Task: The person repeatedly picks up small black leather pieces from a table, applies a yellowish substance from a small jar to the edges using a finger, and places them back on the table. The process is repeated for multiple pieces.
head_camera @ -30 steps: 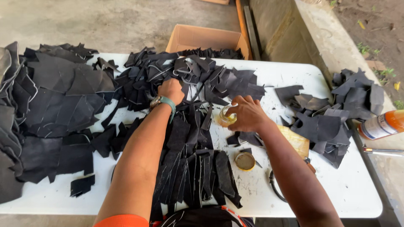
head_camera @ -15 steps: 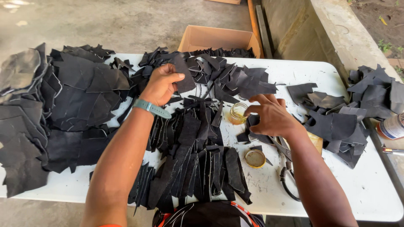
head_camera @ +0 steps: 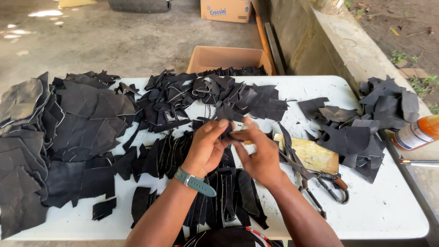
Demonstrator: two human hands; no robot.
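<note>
My left hand [head_camera: 208, 146], with a teal watch on its wrist, and my right hand [head_camera: 258, 155] meet above the middle of the white table [head_camera: 388, 215]. Together their fingertips pinch a small black leather piece [head_camera: 227, 122]. Something pale and thin shows between the right hand's fingers; I cannot tell what it is. Under my hands lies a row of black leather strips [head_camera: 219, 196], side by side at the table's front.
Heaps of black leather scraps lie at the left [head_camera: 68, 137], the middle back [head_camera: 215, 91] and the right [head_camera: 366, 123]. Scissors [head_camera: 315, 176] and a wooden board [head_camera: 313, 155] sit right of my hands. An orange bottle [head_camera: 418, 132] lies at the right edge. An open cardboard box [head_camera: 228, 59] stands behind the table.
My left hand came back from the middle heap with a black piece. My right hand left the small jar and joined it. Both hands now hold the piece together.
</note>
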